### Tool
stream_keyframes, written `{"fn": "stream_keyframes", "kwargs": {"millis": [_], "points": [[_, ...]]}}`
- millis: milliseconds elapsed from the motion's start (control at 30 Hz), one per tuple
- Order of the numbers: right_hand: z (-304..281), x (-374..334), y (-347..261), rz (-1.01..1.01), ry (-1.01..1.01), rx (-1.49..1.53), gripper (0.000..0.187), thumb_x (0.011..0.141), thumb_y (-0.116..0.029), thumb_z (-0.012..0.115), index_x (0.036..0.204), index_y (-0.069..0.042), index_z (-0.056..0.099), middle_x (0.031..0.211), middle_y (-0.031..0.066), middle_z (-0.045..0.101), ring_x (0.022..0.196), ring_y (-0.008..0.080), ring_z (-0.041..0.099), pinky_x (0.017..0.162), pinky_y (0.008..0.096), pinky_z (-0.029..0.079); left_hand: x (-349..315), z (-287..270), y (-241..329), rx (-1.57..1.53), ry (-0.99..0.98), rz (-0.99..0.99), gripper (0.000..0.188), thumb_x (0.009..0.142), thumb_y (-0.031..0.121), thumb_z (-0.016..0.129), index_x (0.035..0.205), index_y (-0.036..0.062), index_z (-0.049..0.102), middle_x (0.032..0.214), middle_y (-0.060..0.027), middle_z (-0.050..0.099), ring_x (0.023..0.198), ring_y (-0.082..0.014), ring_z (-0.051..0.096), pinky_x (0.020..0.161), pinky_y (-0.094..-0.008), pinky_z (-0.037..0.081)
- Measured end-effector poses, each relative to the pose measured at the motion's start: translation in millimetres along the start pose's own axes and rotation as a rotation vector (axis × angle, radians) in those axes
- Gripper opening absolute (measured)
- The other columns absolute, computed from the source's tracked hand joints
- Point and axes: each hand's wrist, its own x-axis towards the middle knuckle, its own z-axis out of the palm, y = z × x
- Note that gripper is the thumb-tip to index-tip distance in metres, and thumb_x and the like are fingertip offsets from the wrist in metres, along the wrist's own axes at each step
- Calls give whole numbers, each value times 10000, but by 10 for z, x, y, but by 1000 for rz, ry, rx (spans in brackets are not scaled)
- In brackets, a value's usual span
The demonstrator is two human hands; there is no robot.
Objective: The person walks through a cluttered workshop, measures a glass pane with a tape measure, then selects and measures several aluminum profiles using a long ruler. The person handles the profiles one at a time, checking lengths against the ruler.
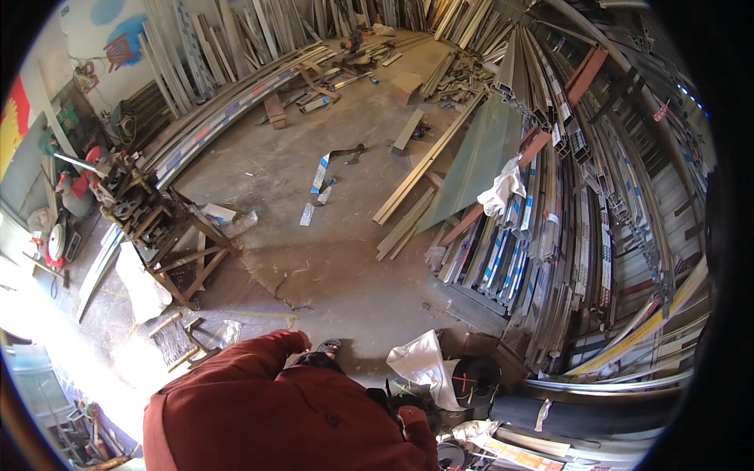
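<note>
At the end of a dark red sleeve, my left hand (300, 340) hangs low beside my body, above a sandalled foot (330, 346). Its fingers are too small to read, and nothing held shows in it. My right hand (410, 414) is at my right side, fingers curled, next to a dark object (384, 398) whose kind I cannot make out. Just beyond that hand lie a white sack (420, 363) and a round black container (475, 382) with red and green marks.
Metal profiles (503, 267) fill racks on the right, with a white cloth (503, 191) hanging there. A glass sheet (479, 161) leans beside long bars (428, 161). On the left stands a workbench (192, 243) with a machine. Scraps (320, 174) lie on the floor.
</note>
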Motion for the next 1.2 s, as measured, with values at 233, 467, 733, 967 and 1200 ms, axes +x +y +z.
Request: {"fn": "stream_keyframes", "kwargs": {"millis": [233, 467, 733, 967, 1200], "points": [[-499, 213, 227, 462, -75, 701, 325, 778, -325, 487, 702, -35, 612, 692, 115, 632, 660, 267, 634, 606, 390, 489, 345, -648, 299, -249, -3, -173, 306, 792, 392, 512, 896, 180, 707, 957, -136, 664, 943, -332, 598, 853, -438, 452], [-753, 624, 1264, 349, -119, 618, 333, 798, -325, 466, 856, -59, 658, 895, 185, 634, 867, 334, 601, 772, 395, 473, 555, -611, 417, -692, 84, -526, 408, 806, 479, 523, 778, 127, 730, 767, -62, 684, 631, -199, 597, 594, -361, 486], [-1643, 883, 2370, 368, 60, 524, 367, 791, -359, 449, 771, -58, 658, 859, 183, 634, 862, 364, 587, 763, 446, 456, 1223, -1137, 1393, -563, -61, -536, 448, 763, 529, 517, 868, 132, 696, 850, -108, 679, 781, -294, 626, 707, -374, 475], [-2687, 1233, 3313, 714, 215, 581, 334, 802, -374, 520, 723, -82, 660, 739, 174, 646, 693, 344, 633, 648, 483, 478, 1582, -1586, 1645, -542, -70, -502, 467, 799, 498, 448, 933, 131, 705, 1038, -176, 642, 1006, -305, 589, 847, -383, 449], [-4903, 1545, 3836, 527, 1102, 631, 534, 886, -412, 471, 511, -42, 558, 470, 105, 543, 448, 239, 543, 478, 375, 404, 1940, -2030, 1351, -635, -91, -481, 437, 865, 417, 386, 876, 133, 718, 836, -66, 690, 785, -207, 631, 736, -370, 491]]}}
